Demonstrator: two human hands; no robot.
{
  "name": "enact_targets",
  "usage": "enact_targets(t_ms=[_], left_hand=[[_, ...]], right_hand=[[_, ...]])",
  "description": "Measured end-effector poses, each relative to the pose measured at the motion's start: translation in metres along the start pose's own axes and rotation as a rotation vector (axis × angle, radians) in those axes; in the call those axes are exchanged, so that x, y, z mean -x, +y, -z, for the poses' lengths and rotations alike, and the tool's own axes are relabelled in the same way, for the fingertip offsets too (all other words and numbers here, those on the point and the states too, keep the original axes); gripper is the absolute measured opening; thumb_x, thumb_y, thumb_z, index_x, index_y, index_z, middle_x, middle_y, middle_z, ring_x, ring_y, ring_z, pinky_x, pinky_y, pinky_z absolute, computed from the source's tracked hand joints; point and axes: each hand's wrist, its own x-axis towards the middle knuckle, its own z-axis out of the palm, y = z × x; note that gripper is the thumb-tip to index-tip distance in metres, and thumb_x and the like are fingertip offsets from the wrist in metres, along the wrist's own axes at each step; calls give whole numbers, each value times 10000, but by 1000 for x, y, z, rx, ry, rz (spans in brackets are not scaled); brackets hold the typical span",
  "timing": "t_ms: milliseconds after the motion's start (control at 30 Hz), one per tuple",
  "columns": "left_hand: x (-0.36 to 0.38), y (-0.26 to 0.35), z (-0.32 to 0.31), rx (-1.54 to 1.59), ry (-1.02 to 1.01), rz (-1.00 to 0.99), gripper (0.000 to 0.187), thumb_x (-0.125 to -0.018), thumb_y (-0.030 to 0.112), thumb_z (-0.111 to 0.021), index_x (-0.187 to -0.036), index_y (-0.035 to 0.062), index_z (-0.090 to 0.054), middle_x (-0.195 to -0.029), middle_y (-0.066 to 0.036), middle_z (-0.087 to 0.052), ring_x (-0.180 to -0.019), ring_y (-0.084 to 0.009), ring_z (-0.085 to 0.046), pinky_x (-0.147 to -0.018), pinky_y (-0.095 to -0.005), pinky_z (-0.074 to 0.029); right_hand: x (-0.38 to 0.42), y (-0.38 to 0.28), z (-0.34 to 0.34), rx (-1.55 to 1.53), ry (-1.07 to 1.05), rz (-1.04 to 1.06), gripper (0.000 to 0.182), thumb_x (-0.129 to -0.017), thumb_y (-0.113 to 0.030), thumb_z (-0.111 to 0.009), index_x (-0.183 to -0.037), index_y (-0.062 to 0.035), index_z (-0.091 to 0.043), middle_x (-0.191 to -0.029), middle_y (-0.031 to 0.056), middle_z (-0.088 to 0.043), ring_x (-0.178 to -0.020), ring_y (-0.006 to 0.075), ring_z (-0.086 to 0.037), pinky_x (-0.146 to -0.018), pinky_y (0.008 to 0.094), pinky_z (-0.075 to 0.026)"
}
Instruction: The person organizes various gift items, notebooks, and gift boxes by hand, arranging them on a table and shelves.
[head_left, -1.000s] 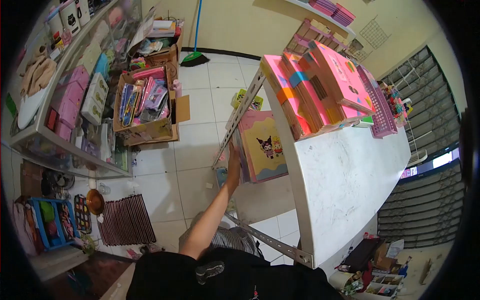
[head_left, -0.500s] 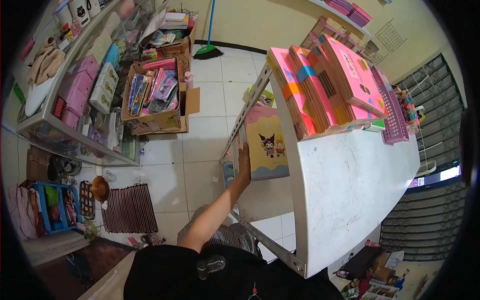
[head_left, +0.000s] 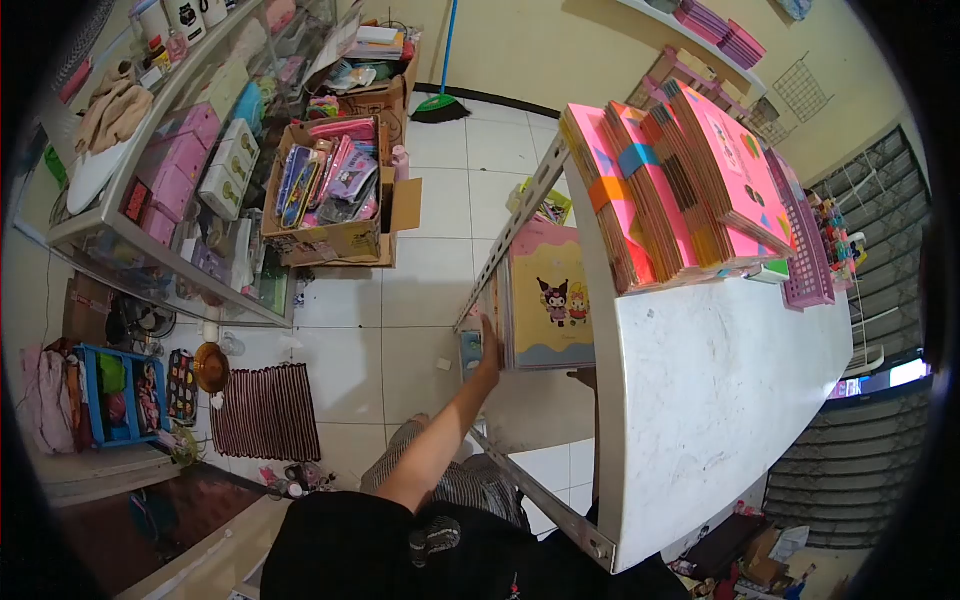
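Note:
On the lower level of a metal-framed rack stands a stack of yellow and pink books (head_left: 550, 262) with cartoon characters on the top cover. My left hand (head_left: 490, 345) lies along the stack's left side, fingers stretched out and pointing away from me. Close to the near edge of the stack, the fingertips of my right hand (head_left: 583, 377) show from under the white tabletop (head_left: 720, 400); the rest of that hand is hidden behind it. Bundles of pink books (head_left: 735, 165) rest on the tabletop, beside a purple plastic basket (head_left: 808, 262).
The rack's slotted metal post (head_left: 515, 225) runs just left of the stack. Further left are an open cardboard box (head_left: 330, 240) of packaged goods and a glass display case (head_left: 190, 275). A blue-handled broom (head_left: 440, 108) leans by the wall. A striped mat (head_left: 265, 415) lies on the tiles.
The view has shifted, so the scene sits further right. My left hand has slid nearer to me along the stack's side, and my right fingertips have come into view below the stack.

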Motion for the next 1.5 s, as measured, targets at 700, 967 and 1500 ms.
enact_targets(t_ms=[700,967,1500], left_hand=[[57,84,-16,166,216,-840,679,-774,532,-265,-1235,45,-156,-1271,-111,-197,-1179,-212,-165,-954,-334,-81],[182,190,-132,58,-316,-1212,541,-804,409,-325,-1179,23,-270,-1224,-143,-266,-1158,-215,-211,-955,-324,-89],[185,194,-209,-804,-184,-1102,686,-741,543,-319,-1135,-18,-328,-1176,-234,-290,-1141,-300,-224,-931,-350,-172]], right_hand=[[69,109,49,122,705,49,370,-810,-265,-352,-1041,14,-427,-1016,114,-486,-914,230,-480,-784,305,-378],[163,-321,119,-214,818,591,271,-812,-174,-362,-897,45,-498,-887,109,-523,-859,174,-497,-784,270,-360],[-17,-475,7,-254,-265,259,741,-606,-622,-476,-901,55,-528,-793,138,-538,-786,201,-508,-676,304,-397]])
